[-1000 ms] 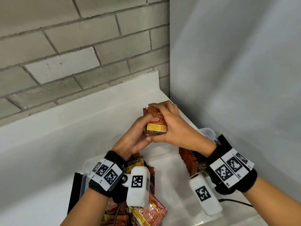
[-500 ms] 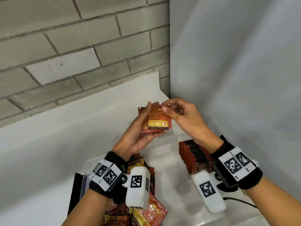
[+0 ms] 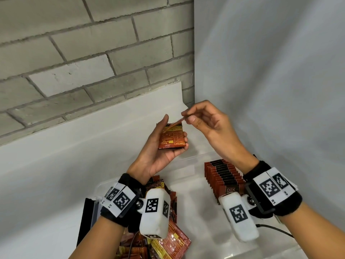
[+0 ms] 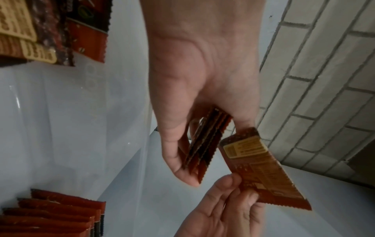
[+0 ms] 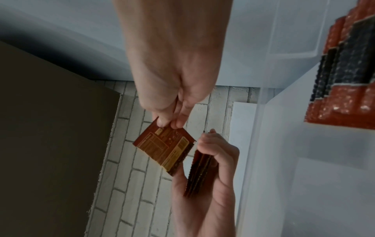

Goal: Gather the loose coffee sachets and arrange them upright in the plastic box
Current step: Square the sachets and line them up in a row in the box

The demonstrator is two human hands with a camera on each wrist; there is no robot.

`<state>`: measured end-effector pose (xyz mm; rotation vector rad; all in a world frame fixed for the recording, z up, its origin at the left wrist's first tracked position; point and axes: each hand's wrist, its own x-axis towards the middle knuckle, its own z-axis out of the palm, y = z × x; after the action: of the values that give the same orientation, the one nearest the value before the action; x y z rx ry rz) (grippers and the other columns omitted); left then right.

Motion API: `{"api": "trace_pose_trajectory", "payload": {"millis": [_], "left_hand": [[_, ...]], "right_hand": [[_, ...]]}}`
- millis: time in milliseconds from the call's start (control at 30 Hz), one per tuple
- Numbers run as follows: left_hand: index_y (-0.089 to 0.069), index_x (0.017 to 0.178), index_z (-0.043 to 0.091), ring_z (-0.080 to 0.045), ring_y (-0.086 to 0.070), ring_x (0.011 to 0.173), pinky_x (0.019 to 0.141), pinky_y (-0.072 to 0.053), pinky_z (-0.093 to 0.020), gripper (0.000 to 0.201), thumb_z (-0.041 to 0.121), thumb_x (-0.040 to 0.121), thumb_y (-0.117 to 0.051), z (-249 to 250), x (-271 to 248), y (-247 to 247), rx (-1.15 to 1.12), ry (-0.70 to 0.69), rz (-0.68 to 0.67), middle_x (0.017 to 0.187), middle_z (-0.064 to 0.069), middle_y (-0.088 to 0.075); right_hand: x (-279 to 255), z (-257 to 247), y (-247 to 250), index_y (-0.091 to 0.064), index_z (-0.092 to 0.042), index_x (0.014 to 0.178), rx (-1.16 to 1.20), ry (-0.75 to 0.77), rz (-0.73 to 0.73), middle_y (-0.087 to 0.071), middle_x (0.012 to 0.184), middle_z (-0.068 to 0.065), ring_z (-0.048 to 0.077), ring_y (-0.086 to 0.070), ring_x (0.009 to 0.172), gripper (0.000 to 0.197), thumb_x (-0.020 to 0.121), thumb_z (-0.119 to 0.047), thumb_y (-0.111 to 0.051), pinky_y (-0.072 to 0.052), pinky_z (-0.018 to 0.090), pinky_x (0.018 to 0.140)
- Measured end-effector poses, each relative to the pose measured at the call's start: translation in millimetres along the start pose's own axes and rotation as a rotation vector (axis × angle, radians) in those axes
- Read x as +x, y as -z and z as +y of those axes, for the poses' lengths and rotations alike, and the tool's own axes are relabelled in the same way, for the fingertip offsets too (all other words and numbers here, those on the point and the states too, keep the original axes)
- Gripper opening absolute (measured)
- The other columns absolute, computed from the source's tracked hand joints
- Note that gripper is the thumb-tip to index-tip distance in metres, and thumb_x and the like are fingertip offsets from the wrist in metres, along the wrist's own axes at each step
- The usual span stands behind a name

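A small stack of flat red-brown foil coffee sachets is gripped edgewise in the left hand, thumb on one side and curled fingers on the other, above the far wall of the clear plastic box. A single red-brown sachet with a yellow label is pinched at one edge between the thumb and fingertips of the right hand, at about 2 o'clock from the stack, just beside its top edge. Inside the box, a row of upright red-and-black sachets is seen at 4 o'clock from the stack, and a loose heap of sachets lies at 6 o'clock.
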<state>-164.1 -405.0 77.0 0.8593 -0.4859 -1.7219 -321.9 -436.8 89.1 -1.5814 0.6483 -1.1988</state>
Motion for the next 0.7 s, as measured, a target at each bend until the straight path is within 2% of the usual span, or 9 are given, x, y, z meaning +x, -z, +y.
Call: {"api": "trace_pose_trajectory", "payload": {"millis": [100,200,300,400,467,533,600,700], "left_hand": [[-0.059,0.109,0.005,-0.024,-0.059,0.078,0.071,-0.056,-0.033,0.042,0.038,0.083,-0.062,-0.8,-0.2,2.5,-0.05,-0.02,-0.003,0.09,-0.017,-0.062],[-0.063,0.104,0.004,-0.022,-0.064,0.077,0.067,-0.057,-0.032,0.025,0.016,0.083,-0.061,-2.3,-0.4,4.2,-0.077,-0.062,-0.031,0.094,-0.017,-0.065],[-0.063,0.106,0.005,-0.022,-0.07,0.086,0.065,-0.057,-0.032,0.027,0.005,0.08,-0.057,-3.8,0.7,4.1,-0.058,-0.107,-0.038,0.099,-0.014,-0.069],[-0.062,0.109,0.008,-0.023,-0.071,0.09,0.069,-0.059,-0.034,0.032,0.004,0.078,-0.056,-4.2,2.0,4.3,-0.058,-0.144,-0.036,0.101,-0.013,-0.07],[-0.061,0.113,0.009,-0.023,-0.071,0.091,0.077,-0.059,-0.037,0.035,0.004,0.078,-0.056,-4.4,2.2,3.8,-0.064,-0.168,-0.044,0.103,-0.014,-0.07],[-0.059,0.116,0.01,-0.024,-0.071,0.092,0.084,-0.056,-0.038,0.037,0.003,0.08,-0.056,-4.7,2.4,5.0,-0.068,-0.194,-0.06,0.104,-0.014,-0.07],[-0.057,0.118,0.011,-0.024,-0.07,0.094,0.089,-0.053,-0.038,0.038,-0.002,0.082,-0.058,-5.2,3.3,7.0,-0.062,-0.203,-0.085,0.104,-0.014,-0.07],[-0.055,0.12,0.012,-0.027,-0.067,0.101,0.093,-0.051,-0.038,0.043,-0.005,0.081,-0.059,-6.3,4.8,9.9,-0.022,-0.205,-0.115,0.108,-0.014,-0.068]], "right_hand": [[-0.5,1.2,-1.2,-0.059,-0.01,0.089,-0.032,-0.014,-0.02,-0.066,0.101,0.011,0.015,-0.063,0.1,0.019,0.091,0.007,-0.051,-0.048,0.021,0.087],[-0.7,1.1,-2.6,-0.059,-0.007,0.083,-0.046,-0.061,-0.026,-0.067,0.094,0.004,0.009,-0.064,0.096,0.023,0.09,0.011,-0.047,-0.047,0.017,0.083],[-0.1,1.2,-2.3,-0.061,-0.009,0.081,-0.029,-0.11,-0.021,-0.069,0.095,0.002,0.006,-0.064,0.098,0.029,0.089,0.012,-0.043,-0.048,0.017,0.082],[3.2,1.6,-0.2,-0.063,-0.01,0.091,0.026,-0.183,0.034,-0.069,0.102,0.009,0.016,-0.066,0.1,0.022,0.092,0.004,-0.046,-0.052,0.028,0.088],[5.7,-3.2,4.1,-0.058,-0.008,0.102,0.092,-0.297,0.063,-0.065,0.106,0.013,0.019,-0.067,0.092,0.01,0.093,-0.007,-0.053,-0.054,0.032,0.088],[6.0,-8.6,9.4,-0.052,-0.005,0.112,0.058,-0.426,0.003,-0.064,0.107,0.017,0.021,-0.068,0.084,0.027,0.091,-0.017,-0.062,-0.056,0.032,0.085],[3.0,-13.7,11.4,-0.05,-0.003,0.118,0.034,-0.538,-0.121,-0.069,0.098,0.018,0.022,-0.07,0.08,0.041,0.084,-0.019,-0.067,-0.058,0.029,0.081],[-2.8,-17.2,12.2,-0.053,0.0,0.113,0.05,-0.604,-0.178,-0.071,0.084,0.017,0.023,-0.071,0.075,0.038,0.08,-0.007,-0.07,-0.059,0.029,0.075]]}}
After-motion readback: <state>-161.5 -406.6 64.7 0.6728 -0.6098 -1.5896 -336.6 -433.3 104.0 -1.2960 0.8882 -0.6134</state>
